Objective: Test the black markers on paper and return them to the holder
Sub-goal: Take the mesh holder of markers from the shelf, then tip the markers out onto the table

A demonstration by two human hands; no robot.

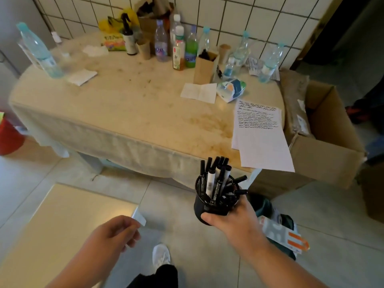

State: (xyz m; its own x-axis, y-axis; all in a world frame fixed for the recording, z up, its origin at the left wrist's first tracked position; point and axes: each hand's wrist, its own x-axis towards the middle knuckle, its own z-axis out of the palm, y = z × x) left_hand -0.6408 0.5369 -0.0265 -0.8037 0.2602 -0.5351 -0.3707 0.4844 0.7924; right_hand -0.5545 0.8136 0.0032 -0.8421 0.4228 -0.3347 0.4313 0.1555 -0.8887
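A round-cornered table draped in a stained beige cloth (128, 104) stands against a white tiled wall; clear plastic bottles (39, 50) crowd its rear edge beside a tall brown cardboard box (204, 68); a folded white note (199, 92) lies near a crumpled blue-and-white packet (231, 89); white sheets scribbled with black lines (259, 132) overhang the right front corner.

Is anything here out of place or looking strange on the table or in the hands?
Yes. The paper hangs over the table edge and could slip. Two markers stick out sideways from the holder in the right hand. The tablecloth shows brown stains.
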